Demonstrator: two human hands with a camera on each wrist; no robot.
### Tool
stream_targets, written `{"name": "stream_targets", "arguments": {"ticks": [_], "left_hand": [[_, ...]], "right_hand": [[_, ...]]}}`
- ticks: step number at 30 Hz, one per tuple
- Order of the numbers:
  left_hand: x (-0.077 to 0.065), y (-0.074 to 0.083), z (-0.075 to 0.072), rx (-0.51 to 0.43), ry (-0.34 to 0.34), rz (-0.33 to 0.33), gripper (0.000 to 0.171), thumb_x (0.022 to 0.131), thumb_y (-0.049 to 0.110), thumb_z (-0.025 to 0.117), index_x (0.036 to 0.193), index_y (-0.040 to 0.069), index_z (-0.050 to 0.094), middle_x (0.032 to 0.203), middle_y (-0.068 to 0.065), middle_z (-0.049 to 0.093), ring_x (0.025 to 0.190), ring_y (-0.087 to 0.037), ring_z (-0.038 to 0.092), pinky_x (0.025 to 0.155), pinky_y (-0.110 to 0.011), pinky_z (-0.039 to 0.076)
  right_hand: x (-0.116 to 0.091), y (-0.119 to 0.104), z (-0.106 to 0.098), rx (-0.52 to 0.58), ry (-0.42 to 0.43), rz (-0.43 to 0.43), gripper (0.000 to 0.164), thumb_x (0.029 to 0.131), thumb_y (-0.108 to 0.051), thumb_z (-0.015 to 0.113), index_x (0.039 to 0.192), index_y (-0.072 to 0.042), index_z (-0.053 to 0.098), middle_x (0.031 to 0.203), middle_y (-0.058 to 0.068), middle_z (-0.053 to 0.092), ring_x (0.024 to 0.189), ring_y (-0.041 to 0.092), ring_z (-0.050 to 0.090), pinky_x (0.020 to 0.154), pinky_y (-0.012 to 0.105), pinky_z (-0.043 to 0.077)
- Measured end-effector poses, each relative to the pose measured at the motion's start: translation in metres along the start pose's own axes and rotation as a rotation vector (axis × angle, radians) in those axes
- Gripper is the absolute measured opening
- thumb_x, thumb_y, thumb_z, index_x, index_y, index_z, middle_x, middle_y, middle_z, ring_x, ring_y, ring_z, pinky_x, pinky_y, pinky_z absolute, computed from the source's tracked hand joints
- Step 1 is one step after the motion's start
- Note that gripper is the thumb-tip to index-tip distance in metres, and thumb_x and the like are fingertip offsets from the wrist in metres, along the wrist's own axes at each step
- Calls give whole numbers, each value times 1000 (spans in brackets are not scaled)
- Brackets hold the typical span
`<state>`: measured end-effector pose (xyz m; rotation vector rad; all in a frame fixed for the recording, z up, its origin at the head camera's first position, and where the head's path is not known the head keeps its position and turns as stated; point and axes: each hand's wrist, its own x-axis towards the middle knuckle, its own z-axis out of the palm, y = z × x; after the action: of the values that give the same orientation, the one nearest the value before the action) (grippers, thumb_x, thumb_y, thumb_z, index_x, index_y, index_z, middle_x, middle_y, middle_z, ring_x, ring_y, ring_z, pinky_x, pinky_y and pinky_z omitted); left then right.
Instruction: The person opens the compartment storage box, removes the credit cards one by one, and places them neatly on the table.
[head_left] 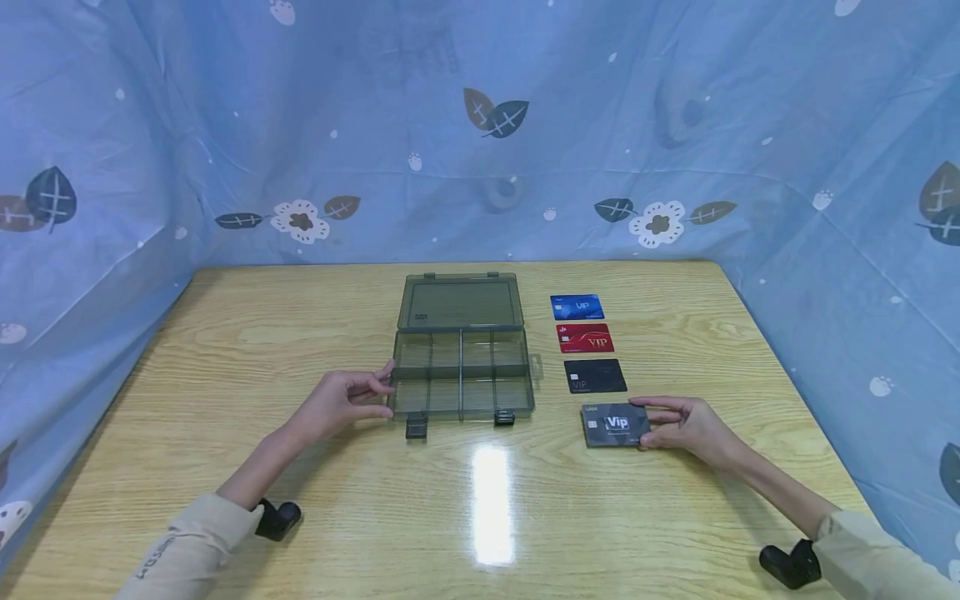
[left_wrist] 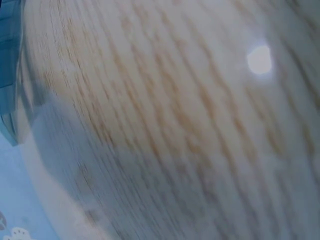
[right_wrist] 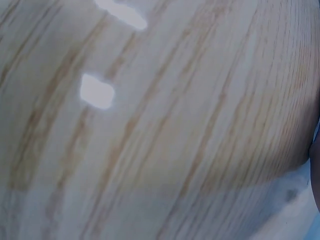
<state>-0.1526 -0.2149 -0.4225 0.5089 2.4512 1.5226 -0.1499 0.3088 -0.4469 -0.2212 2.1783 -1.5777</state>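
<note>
A transparent grey plastic organizer box [head_left: 461, 375] lies on the table with its lid [head_left: 461, 304] swung back; the compartments look bare. My left hand [head_left: 341, 402] holds the box's left edge, thumb near the front corner and fingers farther back. In the left wrist view, a strip of the box [left_wrist: 7, 55] shows at the edge. To the right of the box, my right hand [head_left: 686, 429] pinches a dark grey "Vip" card [head_left: 603, 427] by its right end. Behind it lie a black card [head_left: 596, 377], a red card [head_left: 588, 338] and a blue card [head_left: 577, 307] in a column.
Two latches [head_left: 416, 427] stick out from the box's front. The wooden table [head_left: 285, 325] is glossy and reflects a bright light. Blue patterned cloth [head_left: 405, 125] hangs behind and along both sides. A black wrist device [head_left: 277, 520] sits at the left cuff, with another [head_left: 791, 565] at the right.
</note>
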Motion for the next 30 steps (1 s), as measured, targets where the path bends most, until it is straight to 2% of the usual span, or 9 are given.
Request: {"name": "stream_targets", "arguments": {"ticks": [3, 7, 14, 16, 19, 23, 26, 30], "left_hand": [[0, -1, 0, 6, 0, 1, 20, 77, 6, 78, 94, 0, 69, 140, -23, 45, 125, -34, 49, 92, -29, 52], [0, -1, 0, 0, 0, 1, 21, 77, 6, 78, 95, -1, 69, 139, -23, 45, 125, -34, 49, 92, -29, 52], [1, -2, 0, -16, 4, 6, 22, 76, 5, 79, 95, -1, 69, 138, -24, 46, 124, -34, 50, 92, -29, 52], [1, -3, 0, -17, 3, 10, 22, 76, 5, 79, 95, -1, 70, 138, -24, 46, 124, -34, 49, 93, -29, 52], [0, -3, 0, -12, 3, 13, 21, 76, 6, 79, 95, -1, 70, 138, -24, 47, 125, -34, 49, 93, -29, 52], [0, -3, 0, -5, 4, 5, 21, 76, 6, 79, 94, 0, 69, 137, -24, 47, 124, -34, 49, 93, -29, 51], [1, -3, 1, -9, 0, 0, 21, 77, 6, 78, 94, 0, 69, 138, -24, 46, 125, -34, 49, 93, -29, 52], [1, -3, 0, -17, -2, 3, 20, 77, 5, 78, 94, -1, 69, 139, -24, 45, 124, -35, 49, 92, -29, 52]], "right_hand": [[0, 0, 1, -32, 4, -22, 62, 80, -9, 78, 132, 10, 50, 122, 26, 61, 96, 11, 68, 79, 23, 59], [1, 1, 1, -108, 26, -72, 59, 78, -11, 80, 128, 8, 55, 127, 29, 56, 95, 6, 67, 81, 19, 56], [1, 2, 4, -131, 36, -178, 58, 75, -4, 80, 126, 10, 56, 124, 31, 57, 92, 9, 68, 78, 21, 58], [1, 2, 5, -201, 58, -219, 56, 74, -6, 82, 124, 7, 60, 121, 28, 60, 92, 5, 66, 79, 18, 57], [0, 0, 8, -351, 120, -285, 55, 69, -12, 85, 119, 0, 66, 114, 16, 65, 93, 0, 58, 83, 9, 51], [-1, -2, 13, -513, 195, -373, 53, 64, -17, 88, 113, -6, 71, 103, 3, 63, 91, 4, 52, 81, 4, 45], [-1, -2, 16, -546, 210, -420, 52, 63, -15, 89, 111, -5, 72, 103, 2, 61, 90, 5, 52, 78, 5, 47], [-2, 0, 17, -578, 224, -444, 51, 61, -14, 90, 108, -3, 73, 106, 4, 61, 97, 0, 51, 83, 2, 45]]}}
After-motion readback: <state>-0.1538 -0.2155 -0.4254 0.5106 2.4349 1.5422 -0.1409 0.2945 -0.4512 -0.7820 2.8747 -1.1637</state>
